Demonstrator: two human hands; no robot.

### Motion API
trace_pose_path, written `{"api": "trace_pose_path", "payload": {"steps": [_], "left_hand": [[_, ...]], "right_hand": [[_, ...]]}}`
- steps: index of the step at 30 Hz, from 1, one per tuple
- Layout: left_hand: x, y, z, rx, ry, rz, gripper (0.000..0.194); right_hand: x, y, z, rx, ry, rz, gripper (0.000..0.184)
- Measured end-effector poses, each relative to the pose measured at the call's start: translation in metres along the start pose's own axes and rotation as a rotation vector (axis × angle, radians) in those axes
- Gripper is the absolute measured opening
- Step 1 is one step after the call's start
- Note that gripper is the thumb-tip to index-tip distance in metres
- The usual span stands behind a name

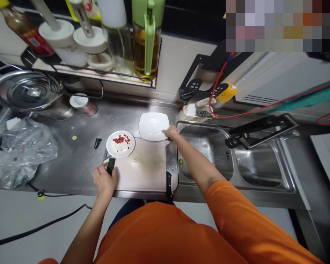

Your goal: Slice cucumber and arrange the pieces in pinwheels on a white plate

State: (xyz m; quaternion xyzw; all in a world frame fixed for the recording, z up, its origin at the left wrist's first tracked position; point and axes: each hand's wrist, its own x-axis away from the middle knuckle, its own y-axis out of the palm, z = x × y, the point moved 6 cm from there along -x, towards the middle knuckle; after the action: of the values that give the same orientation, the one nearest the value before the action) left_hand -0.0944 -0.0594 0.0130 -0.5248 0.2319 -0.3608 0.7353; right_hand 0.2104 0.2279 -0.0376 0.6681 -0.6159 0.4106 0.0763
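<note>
My left hand [106, 180] is closed around a dark green cucumber piece [110, 167] at the left edge of the cutting board [143, 179]. With its fingers on the right rim, my right hand [171, 132] grips a white square plate [151, 124] behind the board. A small round plate [118, 153] with chopped red pieces [121, 139], perhaps chili, overlaps the board's back left corner. Along the right side of the board lies a cleaver [171, 158], handle toward me. The middle of the board has wet green residue.
A double sink [209, 146] with a faucet [264, 128] is on the right. On the left are a plastic bag [27, 150], a lidded pot [30, 91], a can [84, 105] and cucumber scraps [98, 142]. A rack [99, 75] of bottles and jars hangs behind.
</note>
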Motion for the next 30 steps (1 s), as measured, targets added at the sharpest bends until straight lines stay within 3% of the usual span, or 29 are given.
{"api": "trace_pose_path", "payload": {"steps": [6, 10, 13, 16, 19, 23, 26, 30], "left_hand": [[0.001, 0.01, -0.005, -0.11, -0.047, -0.118, 0.046], [0.004, 0.005, -0.007, -0.084, -0.007, -0.15, 0.042], [0.012, -0.001, -0.002, -0.049, 0.092, -0.149, 0.04], [0.028, 0.004, 0.024, 0.103, 0.298, -0.205, 0.038], [0.048, 0.022, 0.066, 0.261, 0.506, -0.318, 0.038], [0.065, 0.047, 0.115, 0.306, 0.664, -0.42, 0.039], [0.066, 0.056, 0.127, 0.273, 0.694, -0.409, 0.039], [0.061, 0.056, 0.123, 0.204, 0.725, -0.353, 0.033]], "right_hand": [[0.024, -0.016, -0.022, 0.685, -0.075, 0.165, 0.058], [0.069, -0.028, -0.021, 0.819, -0.134, 0.241, 0.052], [0.124, -0.021, 0.011, 0.918, -0.209, 0.142, 0.047], [0.179, -0.004, 0.063, 1.016, -0.205, -0.041, 0.043], [0.21, 0.009, 0.103, 1.034, -0.167, -0.09, 0.038], [0.219, 0.016, 0.119, 0.975, -0.178, -0.053, 0.029], [0.221, 0.008, 0.121, 0.874, -0.186, 0.035, 0.032], [0.233, -0.015, 0.118, 0.664, -0.29, 0.167, 0.03]]}}
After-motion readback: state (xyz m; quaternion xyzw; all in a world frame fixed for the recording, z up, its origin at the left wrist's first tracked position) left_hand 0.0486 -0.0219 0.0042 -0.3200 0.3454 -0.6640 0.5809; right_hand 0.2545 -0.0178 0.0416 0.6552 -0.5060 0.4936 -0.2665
